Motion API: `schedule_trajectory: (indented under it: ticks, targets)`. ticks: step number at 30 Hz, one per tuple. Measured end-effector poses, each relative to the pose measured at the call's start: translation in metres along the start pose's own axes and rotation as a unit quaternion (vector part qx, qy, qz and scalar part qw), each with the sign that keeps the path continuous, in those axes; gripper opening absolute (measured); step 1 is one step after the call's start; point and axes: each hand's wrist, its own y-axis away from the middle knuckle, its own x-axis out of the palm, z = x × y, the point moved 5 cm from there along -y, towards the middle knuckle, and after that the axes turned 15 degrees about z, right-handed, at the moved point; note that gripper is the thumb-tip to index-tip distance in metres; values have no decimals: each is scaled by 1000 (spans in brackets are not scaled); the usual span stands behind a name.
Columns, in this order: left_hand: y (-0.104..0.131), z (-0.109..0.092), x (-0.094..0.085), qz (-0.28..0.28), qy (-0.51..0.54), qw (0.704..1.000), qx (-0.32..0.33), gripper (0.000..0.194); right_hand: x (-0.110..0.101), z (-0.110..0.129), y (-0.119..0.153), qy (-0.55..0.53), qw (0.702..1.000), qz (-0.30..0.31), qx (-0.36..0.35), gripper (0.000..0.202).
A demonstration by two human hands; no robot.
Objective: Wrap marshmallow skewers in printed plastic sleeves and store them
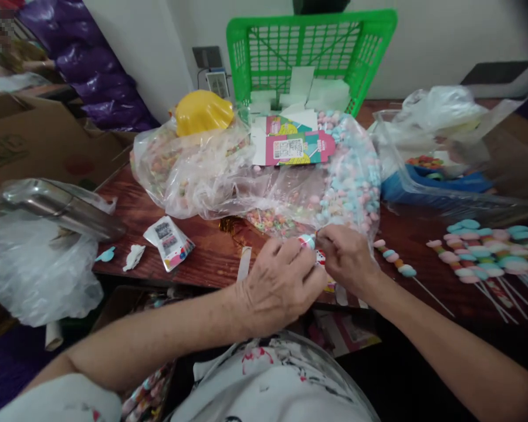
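My left hand (281, 281) is closed with its fingers curled at the table's front edge, around a blue-and-white marshmallow (307, 241). Whether a stick runs through it is hidden by the fingers. My right hand (347, 258) meets it from the right, thumb and fingers pinched at the marshmallow's end; what is in the pinch is too small to make out. Just beyond both hands lie a clear bag of pink and blue marshmallows (349, 187) and loose small coloured candies (275, 224). To the right rests a marshmallow skewer (393, 258) on a white stick.
Several finished marshmallow skewers (479, 252) are piled at the right. Behind stand a green crate (312, 64), a printed carton (290, 143), a yellow bowl (205, 112) and a clear bin (462, 190). Left are a stack of cards (169, 241) and a steel flask (66, 208).
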Motion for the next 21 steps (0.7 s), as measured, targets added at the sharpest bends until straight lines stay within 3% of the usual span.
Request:
schedule_trajectory:
  ticks: [2,3,4,6,8,9,11,13,15,18,21]
  targets:
    - [1,6,19,-20,176,984,-5,16,-5,-1,-3,-169,980,-26,97,16]
    - [1,15,29,-31,303,952,-18,18,-4,5,-2,-267,956,-24,121,16]
    - [3,24,38,-47,432,900,-38,20,0,14,1,-362,923,-7,129,16]
    - [10,41,51,-71,636,765,-74,19,9,37,7,-495,859,59,114,18]
    - [23,51,53,-102,747,651,-88,12,14,54,13,-551,820,123,94,21]
    - [30,54,51,-117,776,614,-85,11,15,60,14,-551,817,146,88,21]
    - [43,57,45,-143,811,562,-80,18,15,69,13,-492,854,164,48,18]
    - [54,59,41,-134,837,524,-83,36,15,85,7,-354,923,140,-63,15]
    - [64,63,37,-116,856,495,-95,48,21,107,2,-178,962,82,-190,16]
    - [84,76,23,-149,851,495,-91,54,40,126,-8,-13,966,-2,-260,20]
    - [110,87,15,-230,816,521,-104,38,51,129,-27,-2,968,-60,-242,20]
